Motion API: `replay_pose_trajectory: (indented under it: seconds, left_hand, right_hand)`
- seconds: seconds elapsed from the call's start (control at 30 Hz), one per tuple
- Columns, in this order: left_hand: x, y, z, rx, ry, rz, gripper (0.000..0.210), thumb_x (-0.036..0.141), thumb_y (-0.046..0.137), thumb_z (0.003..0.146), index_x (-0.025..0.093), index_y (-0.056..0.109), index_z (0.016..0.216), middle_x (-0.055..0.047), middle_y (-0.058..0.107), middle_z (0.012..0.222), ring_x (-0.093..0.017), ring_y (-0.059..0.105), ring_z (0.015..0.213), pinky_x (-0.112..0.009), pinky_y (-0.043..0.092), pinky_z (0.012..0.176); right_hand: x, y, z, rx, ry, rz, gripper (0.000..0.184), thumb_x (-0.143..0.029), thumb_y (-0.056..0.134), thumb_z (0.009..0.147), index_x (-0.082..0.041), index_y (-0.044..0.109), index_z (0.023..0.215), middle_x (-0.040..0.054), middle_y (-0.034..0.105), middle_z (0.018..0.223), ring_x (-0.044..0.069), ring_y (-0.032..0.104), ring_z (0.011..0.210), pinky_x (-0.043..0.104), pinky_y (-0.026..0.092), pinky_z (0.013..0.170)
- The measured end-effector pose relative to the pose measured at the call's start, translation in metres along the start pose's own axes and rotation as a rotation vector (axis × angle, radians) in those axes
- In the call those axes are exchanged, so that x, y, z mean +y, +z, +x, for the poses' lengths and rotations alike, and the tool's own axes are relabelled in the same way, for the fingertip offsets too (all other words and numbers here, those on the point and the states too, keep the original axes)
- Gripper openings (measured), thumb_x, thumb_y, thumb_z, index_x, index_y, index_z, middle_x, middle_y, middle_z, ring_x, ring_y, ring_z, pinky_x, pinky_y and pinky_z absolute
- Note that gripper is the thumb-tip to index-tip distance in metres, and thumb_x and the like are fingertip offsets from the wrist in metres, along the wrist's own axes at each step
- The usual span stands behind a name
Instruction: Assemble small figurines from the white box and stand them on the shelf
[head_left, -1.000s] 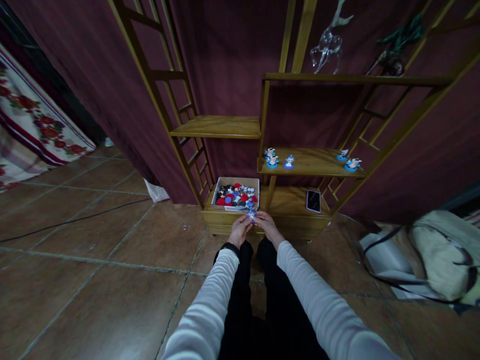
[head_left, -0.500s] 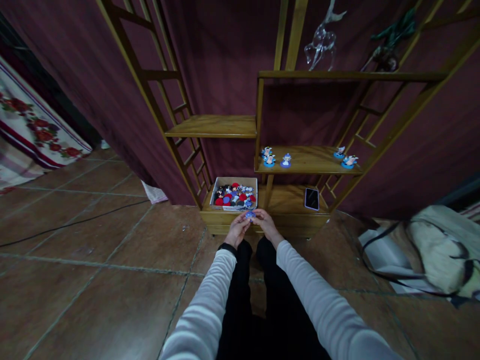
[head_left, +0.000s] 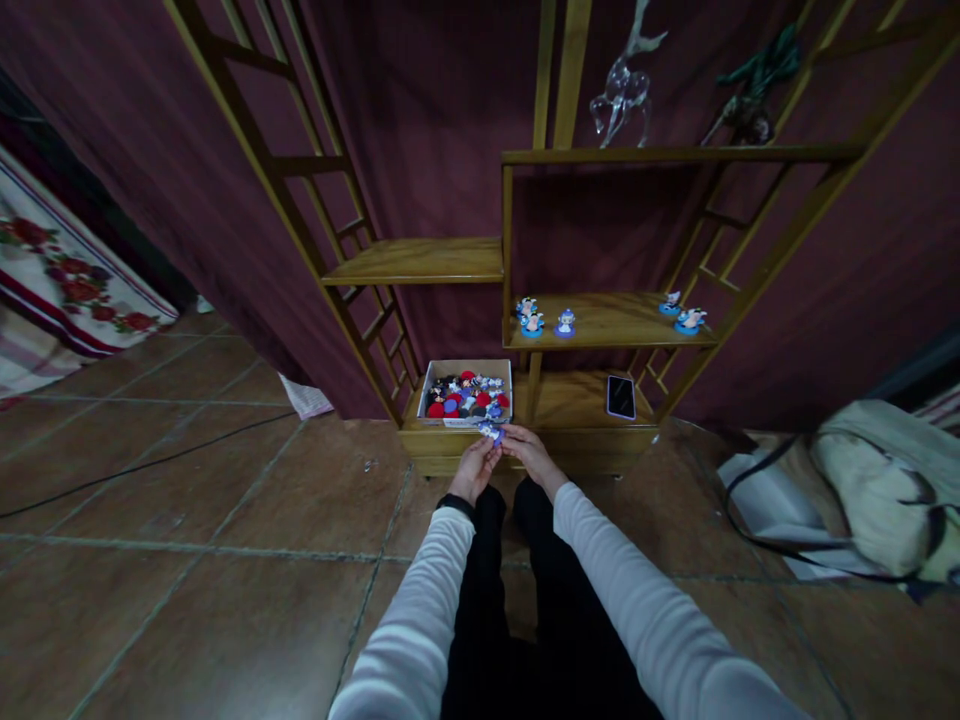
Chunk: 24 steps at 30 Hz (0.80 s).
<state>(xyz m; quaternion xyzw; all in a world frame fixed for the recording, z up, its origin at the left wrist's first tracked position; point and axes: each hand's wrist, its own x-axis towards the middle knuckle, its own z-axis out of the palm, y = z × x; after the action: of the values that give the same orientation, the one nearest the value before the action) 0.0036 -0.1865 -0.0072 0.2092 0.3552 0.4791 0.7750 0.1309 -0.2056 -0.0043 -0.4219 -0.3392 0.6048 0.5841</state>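
Observation:
Between my two hands is a small purple-and-white figurine (head_left: 491, 432), tilted to the left. My left hand (head_left: 475, 468) grips it from the left, and my right hand (head_left: 527, 450) has its fingers closed on the figurine's right side. Just beyond my hands stands a white box (head_left: 422, 398) filled with small figurines and round red, purple and dark bases. A similar purple figurine (head_left: 565, 323) stands upright on the middle shelf (head_left: 607, 325). Near it, at the shelf's left end, are blue-based figurines (head_left: 532, 324), with others (head_left: 691, 320) at the right end.
A dark-screened tablet or phone (head_left: 621, 397) lies on the lower shelf. Higher up are a clear deer ornament (head_left: 624, 95) and a green-and-brown sculpture (head_left: 750, 100). A beige bag (head_left: 870, 480) rests on the floor at right; a black cable (head_left: 150, 465) crosses the tiles at left.
The figurine has been turned between my fingers: it now leans left and shows more white. My hands stay close together in front of the box. The view has shifted slightly.

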Motion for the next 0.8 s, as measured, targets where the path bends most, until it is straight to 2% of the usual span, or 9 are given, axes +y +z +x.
replay_pose_trajectory:
  seconds: [0.2,0.47,0.63,0.8]
  left_hand:
    - [-0.0026,0.0008,0.0004,-0.001,-0.019,0.017,0.004,0.008,0.058,0.078,0.01,0.062,0.078,-0.004,0.062,0.07,-0.007,0.058,0.062,-0.02,0.05,0.07]
    - [-0.004,-0.0002,0.0012,-0.008,0.001,0.022,0.009,0.006,0.054,0.08,0.011,0.061,0.079,-0.005,0.062,0.073,-0.008,0.059,0.066,-0.021,0.051,0.072]
    - [-0.0058,-0.0026,0.0019,-0.007,-0.002,0.051,0.008,0.005,0.06,0.075,0.01,0.062,0.08,-0.006,0.064,0.078,-0.008,0.06,0.07,-0.022,0.05,0.074]
    - [-0.0065,-0.0038,0.0014,-0.053,0.026,0.068,0.024,0.004,0.066,0.069,0.014,0.062,0.09,-0.004,0.065,0.084,-0.01,0.061,0.077,-0.024,0.049,0.079]
  right_hand:
    - [0.0021,-0.0006,0.0017,0.041,-0.025,-0.076,0.042,-0.032,0.075,0.054,-0.022,0.065,0.094,0.0035,0.065,0.095,0.015,0.06,0.08,0.027,0.047,0.07]
    - [0.0018,-0.001,0.0017,0.031,-0.012,-0.074,0.041,-0.031,0.074,0.055,-0.021,0.065,0.094,0.0046,0.065,0.097,0.015,0.06,0.08,0.026,0.047,0.069]
    - [0.0013,-0.0015,0.0008,0.047,-0.009,-0.049,0.034,-0.037,0.071,0.06,-0.021,0.067,0.089,0.0046,0.067,0.093,0.016,0.061,0.079,0.028,0.048,0.068]
    - [0.0017,-0.0017,0.0022,0.108,-0.037,-0.055,0.033,-0.038,0.069,0.059,-0.021,0.067,0.088,0.0038,0.068,0.088,0.016,0.061,0.075,0.028,0.048,0.066]
